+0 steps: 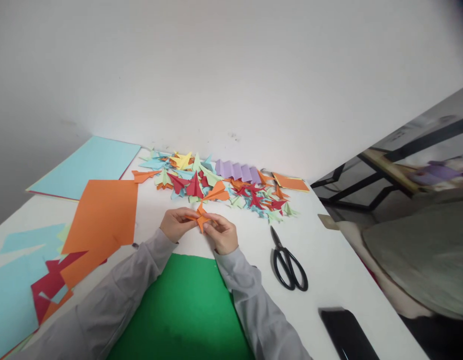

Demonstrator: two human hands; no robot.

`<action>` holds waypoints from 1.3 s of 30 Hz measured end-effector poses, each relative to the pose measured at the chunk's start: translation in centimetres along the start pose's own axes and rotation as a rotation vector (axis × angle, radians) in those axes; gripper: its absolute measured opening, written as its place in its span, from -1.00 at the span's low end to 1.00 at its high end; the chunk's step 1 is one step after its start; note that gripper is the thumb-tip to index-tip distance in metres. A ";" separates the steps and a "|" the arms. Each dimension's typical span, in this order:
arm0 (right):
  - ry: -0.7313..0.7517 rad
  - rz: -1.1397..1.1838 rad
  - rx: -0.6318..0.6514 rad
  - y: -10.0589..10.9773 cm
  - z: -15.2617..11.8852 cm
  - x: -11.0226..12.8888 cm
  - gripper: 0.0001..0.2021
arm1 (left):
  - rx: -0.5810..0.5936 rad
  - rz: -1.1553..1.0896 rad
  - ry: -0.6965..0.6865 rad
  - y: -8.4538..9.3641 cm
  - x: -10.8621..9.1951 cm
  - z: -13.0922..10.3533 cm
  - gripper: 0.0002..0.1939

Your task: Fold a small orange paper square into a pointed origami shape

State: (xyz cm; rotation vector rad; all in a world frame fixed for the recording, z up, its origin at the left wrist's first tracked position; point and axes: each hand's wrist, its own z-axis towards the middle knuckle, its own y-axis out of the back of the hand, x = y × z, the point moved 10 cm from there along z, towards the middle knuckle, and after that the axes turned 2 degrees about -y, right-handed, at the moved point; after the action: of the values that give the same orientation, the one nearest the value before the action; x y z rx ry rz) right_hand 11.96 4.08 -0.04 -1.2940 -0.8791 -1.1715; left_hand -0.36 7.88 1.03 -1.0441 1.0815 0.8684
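Observation:
Between my hands is a small folded orange paper shape (201,218) with pointed ends, held up over the white table. My left hand (178,224) pinches its left side, and my right hand (221,232) grips the right side with thumb and fingers. The fingertips cover parts of the folds. Just beyond my hands lies a heap of folded paper pieces (194,186) in red, green, blue, yellow and orange, many shaped like little planes or stars. One orange paper plane (217,192) rests at the heap's near edge.
Black-handled scissors (289,267) and a dark phone (347,332) lie on the right. A green sheet (182,310) is under my forearms. Orange sheets (104,210), blue sheets (92,165) and paper scraps spread at left. Pleated purple paper (237,170) sits by the wall.

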 end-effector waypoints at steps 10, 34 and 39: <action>0.015 -0.088 -0.019 0.4 -0.1 -0.1 -0.84 | 0.111 0.028 0.013 -1.1 -0.2 -0.2 -0.77; -0.006 -0.044 -0.153 0.8 -0.3 -0.2 -0.77 | -0.053 0.005 0.078 -0.3 0.8 -0.7 -0.68; 0.026 -0.077 -0.189 0.8 -0.4 0.4 -0.74 | -0.053 -0.003 0.074 -0.4 0.7 -0.7 -0.65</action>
State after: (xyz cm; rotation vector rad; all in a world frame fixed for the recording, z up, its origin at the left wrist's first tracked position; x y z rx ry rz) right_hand 12.76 3.57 0.05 -1.4035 -0.8210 -1.3555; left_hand 0.00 7.11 0.36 -1.1290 1.1238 0.8657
